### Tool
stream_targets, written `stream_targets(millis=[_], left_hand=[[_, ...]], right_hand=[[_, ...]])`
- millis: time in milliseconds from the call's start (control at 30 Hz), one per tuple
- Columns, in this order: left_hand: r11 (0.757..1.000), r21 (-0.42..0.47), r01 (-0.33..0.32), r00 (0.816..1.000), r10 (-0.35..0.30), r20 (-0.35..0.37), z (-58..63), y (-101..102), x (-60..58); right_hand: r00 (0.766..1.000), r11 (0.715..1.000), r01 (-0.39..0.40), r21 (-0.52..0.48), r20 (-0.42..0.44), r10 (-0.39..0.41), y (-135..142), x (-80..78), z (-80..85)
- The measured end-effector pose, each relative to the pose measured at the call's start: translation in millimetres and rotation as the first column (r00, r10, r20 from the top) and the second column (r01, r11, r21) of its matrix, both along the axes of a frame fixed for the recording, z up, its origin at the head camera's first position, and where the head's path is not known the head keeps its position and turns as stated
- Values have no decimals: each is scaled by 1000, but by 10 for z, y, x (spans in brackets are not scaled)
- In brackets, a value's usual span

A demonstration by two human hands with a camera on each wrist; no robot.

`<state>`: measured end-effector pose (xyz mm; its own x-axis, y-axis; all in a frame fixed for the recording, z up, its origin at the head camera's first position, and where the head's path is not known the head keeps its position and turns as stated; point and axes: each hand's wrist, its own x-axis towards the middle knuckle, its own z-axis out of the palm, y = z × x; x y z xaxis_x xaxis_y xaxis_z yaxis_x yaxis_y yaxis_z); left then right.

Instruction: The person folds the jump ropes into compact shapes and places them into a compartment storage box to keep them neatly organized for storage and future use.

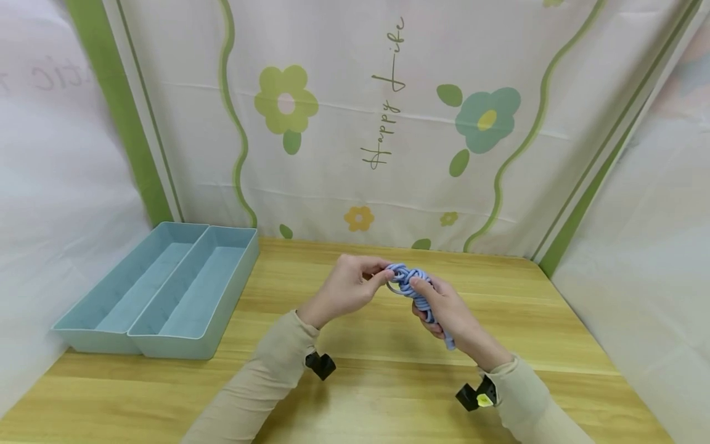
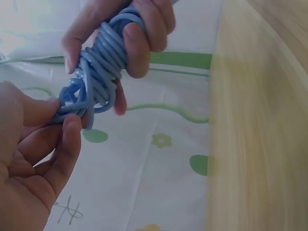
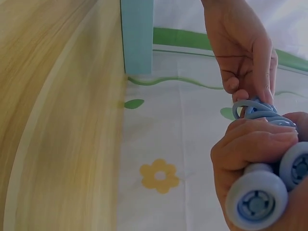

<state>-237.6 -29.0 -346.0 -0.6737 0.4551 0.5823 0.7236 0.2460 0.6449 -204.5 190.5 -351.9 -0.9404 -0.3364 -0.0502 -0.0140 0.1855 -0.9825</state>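
A blue jump rope [image 1: 409, 279], wound into a tight bundle, is held in the air above the table. My right hand [image 1: 456, 316] grips the bundle around its middle, thumb on top of the coils. In the right wrist view the round ends of its two handles [image 3: 256, 201] stick out below that hand. My left hand [image 1: 345, 288] pinches loops at the bundle's far end between thumb and fingers. From the left wrist view, the coils [image 2: 100, 67] wrap crosswise, with looser strands near the left fingertips. The handles' upper parts are hidden by the right hand and the coils.
Two long light-blue trays [image 1: 222, 290] stand side by side at the left of the wooden table [image 1: 383, 394]. A printed cloth [image 1: 344, 154] with flowers hangs behind the table, and pale cloth sides rise left and right.
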Motion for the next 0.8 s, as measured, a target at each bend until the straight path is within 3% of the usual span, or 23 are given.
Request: stream_targets(millis=[133, 300, 533, 800], left_hand=[[999, -48, -11, 980, 1, -198, -17, 32, -19], [994, -111, -24, 932, -17, -361, -49, 39, -33], [990, -133, -45, 893, -20, -450, -57, 43, -22], [972, -132, -196, 831, 93, -549, -91, 87, 7]], right_hand=[[1000, 1000, -7, -19, 0, 7, 14, -5, 10], [999, 999, -30, -42, 15, 31, 26, -6, 1], [999, 998, -38, -47, 23, 39, 35, -1, 0], [1000, 1000, -12, 15, 11, 11, 40, 1, 55]])
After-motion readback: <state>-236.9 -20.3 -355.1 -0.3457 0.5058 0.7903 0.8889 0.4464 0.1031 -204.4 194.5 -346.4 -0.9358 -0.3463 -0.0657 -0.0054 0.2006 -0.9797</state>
